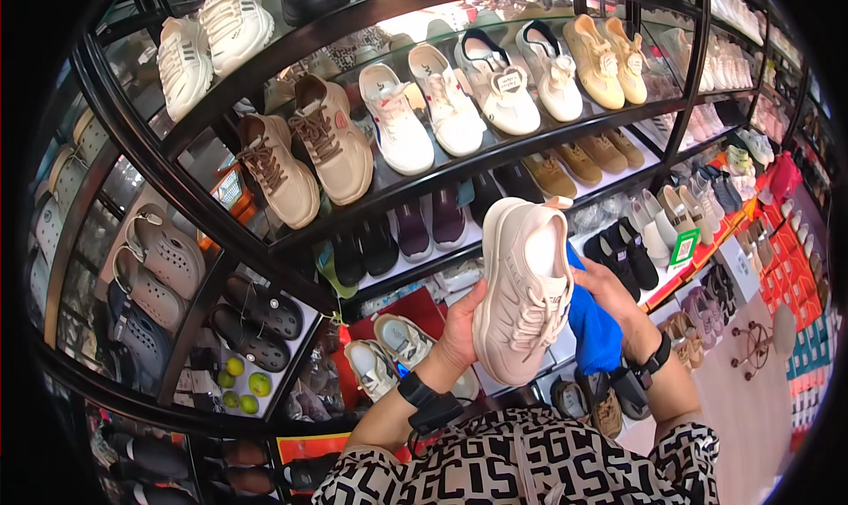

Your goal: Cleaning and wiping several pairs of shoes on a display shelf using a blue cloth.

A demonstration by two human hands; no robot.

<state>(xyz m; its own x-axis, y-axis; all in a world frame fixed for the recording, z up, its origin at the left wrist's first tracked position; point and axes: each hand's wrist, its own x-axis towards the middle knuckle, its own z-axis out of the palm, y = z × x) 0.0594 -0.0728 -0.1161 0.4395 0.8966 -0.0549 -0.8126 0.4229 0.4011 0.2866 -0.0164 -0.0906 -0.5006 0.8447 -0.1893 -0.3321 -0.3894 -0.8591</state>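
A beige lace-up sneaker (pixel 523 300) is held up in front of me, its toe towards my body and its opening facing up. My left hand (pixel 460 323) grips the sole edge on its left side. In my right hand (pixel 606 293) is a blue cloth (pixel 593 329), pressed against the shoe's right side near the heel collar. Part of that cloth is hidden behind the shoe. A white lining or insole (pixel 543 250) shows inside the sneaker. Below my left hand, a pair of pale sneakers (pixel 397 339) rests on a red surface.
Black-framed shelves (pixel 424 194) carry rows of shoes ahead of me. Grey clogs (pixel 162 266) and several green fruits (pixel 255 386) occupy the left side. A green card with a printed code (pixel 684 248) stands at right. Farther right are a wheeled stool (pixel 782 333) and stacked orange boxes (pixel 785 273).
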